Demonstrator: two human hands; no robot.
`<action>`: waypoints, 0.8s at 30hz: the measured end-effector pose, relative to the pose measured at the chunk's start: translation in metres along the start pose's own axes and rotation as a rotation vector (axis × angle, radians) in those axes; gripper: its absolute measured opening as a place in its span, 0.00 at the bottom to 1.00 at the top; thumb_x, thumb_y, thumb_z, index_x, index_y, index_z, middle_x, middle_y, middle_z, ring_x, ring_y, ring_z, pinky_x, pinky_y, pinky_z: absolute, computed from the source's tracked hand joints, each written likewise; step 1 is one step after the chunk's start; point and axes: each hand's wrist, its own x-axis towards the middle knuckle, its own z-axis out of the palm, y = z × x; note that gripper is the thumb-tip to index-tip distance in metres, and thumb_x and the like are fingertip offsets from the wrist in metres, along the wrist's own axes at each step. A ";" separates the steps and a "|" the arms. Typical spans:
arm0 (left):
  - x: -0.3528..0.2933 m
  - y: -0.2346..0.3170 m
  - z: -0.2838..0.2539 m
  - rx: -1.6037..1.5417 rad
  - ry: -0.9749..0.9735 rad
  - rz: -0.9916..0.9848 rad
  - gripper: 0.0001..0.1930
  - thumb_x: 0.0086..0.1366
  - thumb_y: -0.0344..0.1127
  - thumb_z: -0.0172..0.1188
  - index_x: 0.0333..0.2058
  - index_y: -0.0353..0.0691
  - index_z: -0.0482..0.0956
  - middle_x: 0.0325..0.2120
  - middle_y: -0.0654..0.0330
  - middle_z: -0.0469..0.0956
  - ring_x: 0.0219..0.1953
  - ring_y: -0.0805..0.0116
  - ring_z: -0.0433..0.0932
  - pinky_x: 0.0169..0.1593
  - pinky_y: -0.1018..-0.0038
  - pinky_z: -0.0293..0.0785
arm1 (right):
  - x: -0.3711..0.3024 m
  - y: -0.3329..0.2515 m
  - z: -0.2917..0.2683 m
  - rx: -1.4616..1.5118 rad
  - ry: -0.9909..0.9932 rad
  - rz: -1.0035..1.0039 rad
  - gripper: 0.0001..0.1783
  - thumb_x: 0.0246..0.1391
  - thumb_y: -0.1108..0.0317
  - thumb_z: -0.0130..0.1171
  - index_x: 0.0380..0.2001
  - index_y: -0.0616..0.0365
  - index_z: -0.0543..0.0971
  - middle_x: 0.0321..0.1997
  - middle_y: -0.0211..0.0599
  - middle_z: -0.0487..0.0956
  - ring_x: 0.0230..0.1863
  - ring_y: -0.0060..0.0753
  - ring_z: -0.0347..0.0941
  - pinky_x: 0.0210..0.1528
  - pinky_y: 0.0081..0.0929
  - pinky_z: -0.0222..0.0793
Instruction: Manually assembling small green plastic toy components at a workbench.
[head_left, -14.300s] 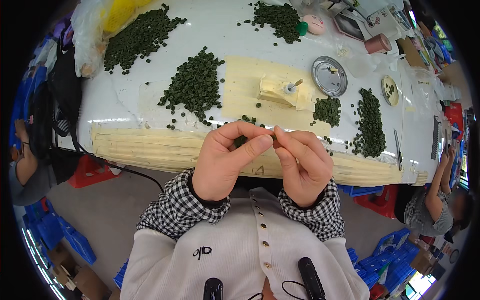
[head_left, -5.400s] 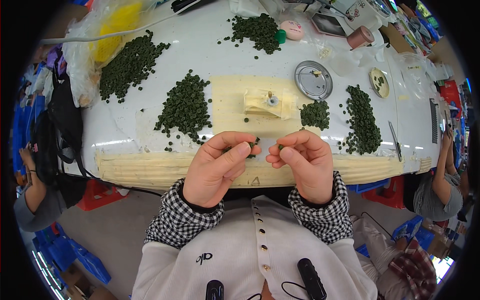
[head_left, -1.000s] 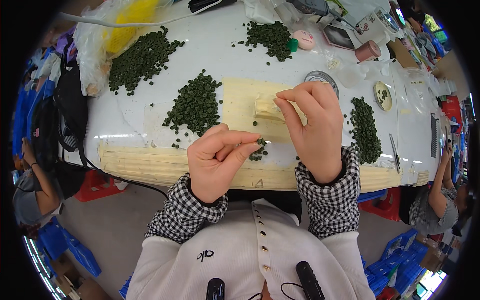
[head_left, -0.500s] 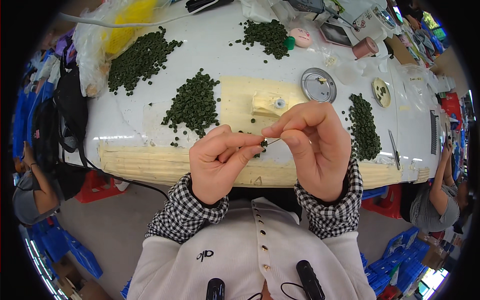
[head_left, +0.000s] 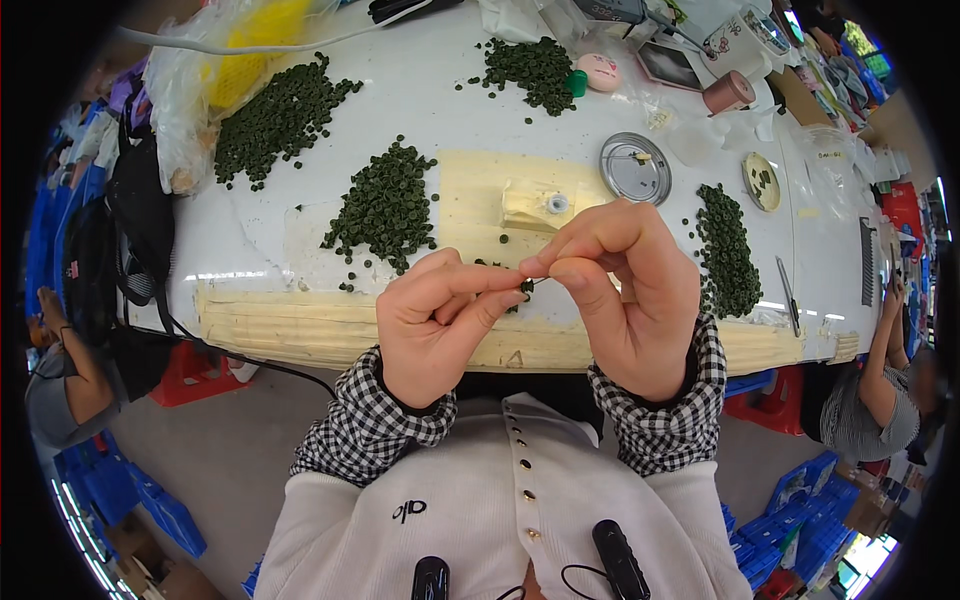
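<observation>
My left hand (head_left: pixel 425 330) is closed in a pinch, a small dark green bead-like piece (head_left: pixel 527 287) at its thumb and index fingertips. Opposite it, my right hand (head_left: pixel 640 290) pinches a thin needle-like rod (head_left: pixel 542 280) that reaches to the green piece. Fingertips hide most of the rod, and I cannot tell whether it passes through. Both hands are raised over the table's near edge, their fingertips almost touching. Behind them a cream-wrapped block (head_left: pixel 522 203) carries a small round metal part (head_left: pixel 557 204). A heap of dark green pieces (head_left: pixel 385 210) lies beyond my left hand.
More green heaps lie at far left (head_left: pixel 275 120), far middle (head_left: pixel 535 75) and right (head_left: pixel 728 250). A round metal tin lid (head_left: pixel 635 168), a cream dish (head_left: pixel 761 182), tweezers (head_left: pixel 788 295) and a thread spool (head_left: pixel 729 92) are on the right. People sit at both sides.
My right fingertips have shifted slightly left, toward my left hand, and less of the rod shows between them. My left hand keeps its pinch almost in place.
</observation>
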 end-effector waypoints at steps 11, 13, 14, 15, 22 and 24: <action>0.001 0.000 0.000 0.023 0.010 -0.017 0.10 0.52 0.21 0.66 0.35 0.37 0.84 0.15 0.71 0.58 0.20 0.82 0.57 0.25 0.83 0.56 | 0.016 0.031 -0.002 -0.255 0.395 -0.144 0.08 0.54 0.71 0.62 0.29 0.62 0.73 0.26 0.36 0.75 0.26 0.29 0.74 0.30 0.22 0.70; 0.001 -0.001 0.000 0.008 0.021 -0.032 0.10 0.52 0.21 0.66 0.35 0.37 0.84 0.15 0.71 0.58 0.20 0.82 0.57 0.25 0.83 0.55 | 0.021 0.038 -0.002 -0.445 0.340 -0.159 0.08 0.52 0.70 0.62 0.29 0.61 0.73 0.26 0.37 0.74 0.26 0.34 0.73 0.29 0.26 0.68; 0.001 -0.001 0.000 0.005 0.024 -0.031 0.10 0.52 0.21 0.66 0.35 0.37 0.84 0.15 0.71 0.58 0.20 0.82 0.57 0.25 0.83 0.55 | 0.023 0.041 -0.001 -0.541 0.312 -0.166 0.08 0.52 0.70 0.63 0.28 0.61 0.73 0.26 0.37 0.74 0.26 0.36 0.72 0.29 0.27 0.67; 0.001 -0.002 0.000 0.002 0.029 -0.030 0.10 0.52 0.21 0.66 0.35 0.37 0.84 0.15 0.71 0.58 0.20 0.82 0.57 0.25 0.83 0.55 | 0.022 0.046 0.001 -0.586 0.281 -0.141 0.08 0.50 0.69 0.63 0.27 0.59 0.73 0.27 0.38 0.73 0.28 0.41 0.70 0.30 0.31 0.65; 0.002 -0.001 -0.003 -0.008 0.045 -0.025 0.10 0.53 0.21 0.66 0.35 0.36 0.83 0.15 0.71 0.58 0.20 0.82 0.56 0.25 0.84 0.54 | 0.012 0.028 0.000 -0.598 0.242 -0.100 0.07 0.48 0.74 0.62 0.33 0.61 0.77 0.30 0.39 0.74 0.33 0.41 0.70 0.34 0.31 0.67; 0.001 -0.002 -0.004 -0.016 0.054 -0.034 0.10 0.53 0.21 0.66 0.36 0.36 0.83 0.15 0.72 0.58 0.20 0.83 0.56 0.25 0.84 0.54 | -0.002 0.013 0.000 -0.461 0.208 -0.031 0.08 0.48 0.77 0.62 0.34 0.62 0.78 0.30 0.39 0.75 0.32 0.41 0.71 0.35 0.30 0.67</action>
